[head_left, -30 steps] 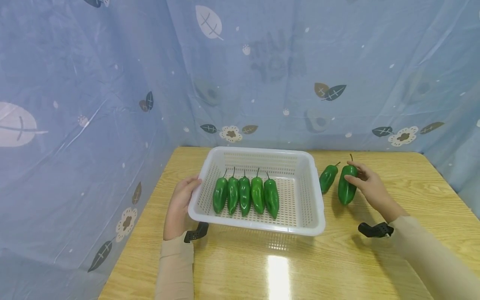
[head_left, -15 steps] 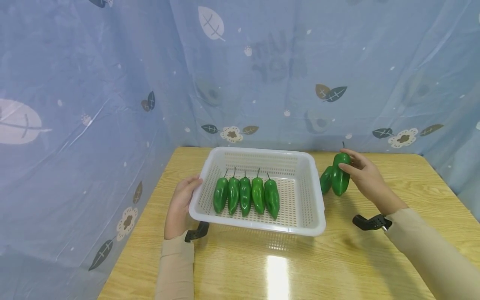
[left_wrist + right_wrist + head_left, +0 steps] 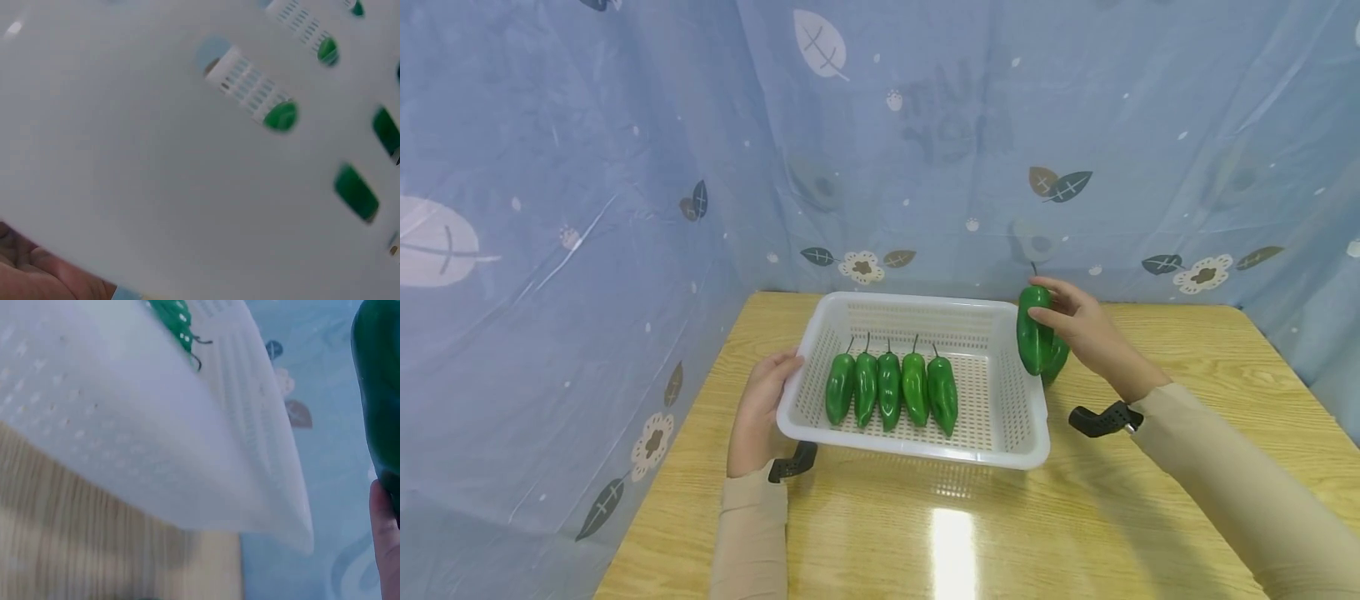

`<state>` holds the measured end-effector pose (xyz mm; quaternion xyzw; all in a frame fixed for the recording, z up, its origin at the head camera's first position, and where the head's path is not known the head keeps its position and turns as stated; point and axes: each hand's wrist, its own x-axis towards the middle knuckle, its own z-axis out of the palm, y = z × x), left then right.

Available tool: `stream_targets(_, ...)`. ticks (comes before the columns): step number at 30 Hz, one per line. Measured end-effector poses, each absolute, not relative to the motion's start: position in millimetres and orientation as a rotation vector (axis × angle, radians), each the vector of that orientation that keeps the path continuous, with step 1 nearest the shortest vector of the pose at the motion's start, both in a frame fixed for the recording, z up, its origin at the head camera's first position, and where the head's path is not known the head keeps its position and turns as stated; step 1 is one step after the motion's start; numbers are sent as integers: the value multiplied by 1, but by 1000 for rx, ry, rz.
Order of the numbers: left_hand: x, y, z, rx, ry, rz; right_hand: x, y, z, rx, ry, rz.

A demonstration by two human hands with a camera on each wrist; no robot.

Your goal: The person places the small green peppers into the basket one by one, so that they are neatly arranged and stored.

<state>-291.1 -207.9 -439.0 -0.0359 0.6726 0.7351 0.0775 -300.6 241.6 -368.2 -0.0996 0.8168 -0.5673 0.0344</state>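
Observation:
My left hand (image 3: pixel 762 404) grips the left rim of a white slotted plastic basket (image 3: pixel 917 454). In the left wrist view the basket wall (image 3: pixel 156 162) fills most of the picture, with green showing through its slots. Several green chili peppers (image 3: pixel 890 393) lie side by side in the basket, stems pointing away. My right hand (image 3: pixel 1086 333) holds another green chili pepper (image 3: pixel 1032 333) above the basket's right rim, stem up, between thumb and fingers. The right wrist view shows part of this pepper (image 3: pixel 381 394) and a fingertip against it.
One more green pepper (image 3: pixel 1057 360) lies on the wooden table (image 3: pixel 865 533) just right of the basket, partly hidden behind the held one. A blue patterned curtain (image 3: pixel 925 167) hangs behind the table and along its left side.
My right hand has raised the pepper from the table and carried it left, from beside the loose pepper to above the basket's right rim. My left hand and the basket stay put.

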Motion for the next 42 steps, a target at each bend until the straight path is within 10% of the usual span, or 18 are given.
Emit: stream_targets(42,-278,-203,-418,-60,1952,2219,-323,143,-396,-530,2770,-824)
